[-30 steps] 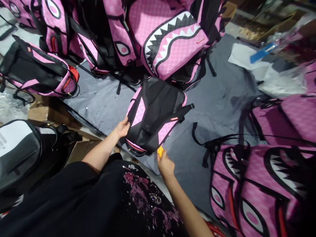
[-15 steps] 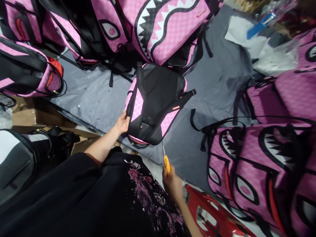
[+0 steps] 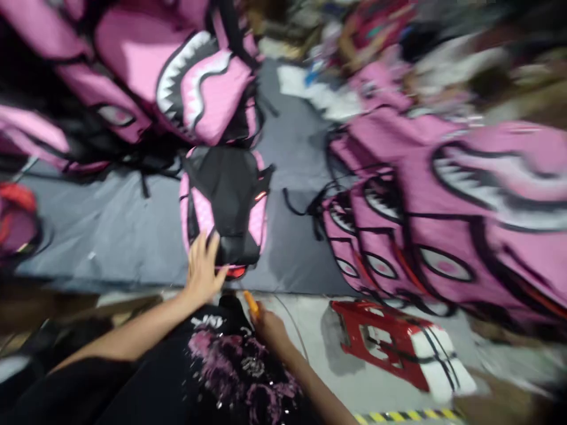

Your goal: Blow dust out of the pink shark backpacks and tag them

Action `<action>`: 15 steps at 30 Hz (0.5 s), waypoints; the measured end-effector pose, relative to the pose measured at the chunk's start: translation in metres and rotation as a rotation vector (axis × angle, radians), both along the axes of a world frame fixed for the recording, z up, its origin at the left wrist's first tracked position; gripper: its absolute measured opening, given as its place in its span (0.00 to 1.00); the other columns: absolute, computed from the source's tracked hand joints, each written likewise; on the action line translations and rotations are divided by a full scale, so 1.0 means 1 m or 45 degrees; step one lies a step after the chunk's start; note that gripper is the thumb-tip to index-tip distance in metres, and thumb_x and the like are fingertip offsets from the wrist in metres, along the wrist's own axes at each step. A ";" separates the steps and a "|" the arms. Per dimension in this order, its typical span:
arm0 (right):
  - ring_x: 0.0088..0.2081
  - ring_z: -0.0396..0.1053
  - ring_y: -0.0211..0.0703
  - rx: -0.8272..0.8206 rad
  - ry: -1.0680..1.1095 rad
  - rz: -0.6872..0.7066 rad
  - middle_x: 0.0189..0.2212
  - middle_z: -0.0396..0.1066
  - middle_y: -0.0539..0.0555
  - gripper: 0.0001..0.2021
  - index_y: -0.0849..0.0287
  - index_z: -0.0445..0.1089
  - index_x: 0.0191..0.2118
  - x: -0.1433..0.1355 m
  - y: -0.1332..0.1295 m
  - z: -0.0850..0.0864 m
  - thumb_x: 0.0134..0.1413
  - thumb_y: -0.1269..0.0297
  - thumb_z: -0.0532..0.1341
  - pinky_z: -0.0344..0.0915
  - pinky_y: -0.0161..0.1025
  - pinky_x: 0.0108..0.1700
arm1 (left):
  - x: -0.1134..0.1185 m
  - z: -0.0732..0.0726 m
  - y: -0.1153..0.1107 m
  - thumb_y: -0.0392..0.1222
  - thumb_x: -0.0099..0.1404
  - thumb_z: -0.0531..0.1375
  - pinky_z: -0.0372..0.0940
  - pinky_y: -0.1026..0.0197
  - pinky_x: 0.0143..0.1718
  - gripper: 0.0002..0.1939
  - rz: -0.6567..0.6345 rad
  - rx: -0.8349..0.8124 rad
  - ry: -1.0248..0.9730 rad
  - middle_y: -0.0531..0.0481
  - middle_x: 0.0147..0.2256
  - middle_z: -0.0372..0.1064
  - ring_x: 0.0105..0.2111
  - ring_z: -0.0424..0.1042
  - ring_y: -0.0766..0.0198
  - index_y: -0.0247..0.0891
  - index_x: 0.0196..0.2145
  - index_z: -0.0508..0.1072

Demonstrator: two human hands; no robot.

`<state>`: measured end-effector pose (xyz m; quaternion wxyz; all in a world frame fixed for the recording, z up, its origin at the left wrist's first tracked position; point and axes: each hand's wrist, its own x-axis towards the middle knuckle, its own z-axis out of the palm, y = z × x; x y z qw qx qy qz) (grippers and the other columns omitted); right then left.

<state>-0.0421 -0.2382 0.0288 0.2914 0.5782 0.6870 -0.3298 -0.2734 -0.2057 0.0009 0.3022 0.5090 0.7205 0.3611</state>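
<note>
1. I am looking down through a blurred head view at a pink backpack (image 3: 224, 206) lying back-side up, its black back panel and straps facing me, on a grey table cover (image 3: 110, 224).
2. My left hand (image 3: 201, 268) is lying spread and flat on the backpack's near left corner, fingers splayed and clasping nothing; the palm is touching the pink fabric by the lower edge.
3. My right hand (image 3: 268, 324) is sitting low, close to my body and just off the table's near edge, curled closed around an orange-handled tool (image 3: 251, 304). Only the orange handle is showing; the blur is hiding its tip.
4. The right hand is apart from the backpack, with the tool's handle near the bag's bottom edge but not touching it.
5. Behind the backpack, a pile of pink shark-mouth backpacks (image 3: 195, 88) is leaning over its far end, the nearest one seeming to touch it.
6. To the right, a row of more pink backpacks (image 3: 420, 224) is lying well apart from my hands, black straps trailing onto the grey cover between them and the bag I am handling.
7. On the floor to the right of my right hand, a red stool (image 3: 390, 348) is standing.
</note>
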 end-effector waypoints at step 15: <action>0.40 0.77 0.50 0.773 0.382 -0.451 0.41 0.79 0.55 0.23 0.54 0.61 0.61 -0.001 0.000 0.041 0.68 0.53 0.43 0.68 0.38 0.40 | 0.076 0.075 0.126 0.54 0.62 0.62 0.68 0.52 0.52 0.49 0.038 0.416 0.001 0.38 0.55 0.70 0.50 0.74 0.50 0.42 0.71 0.40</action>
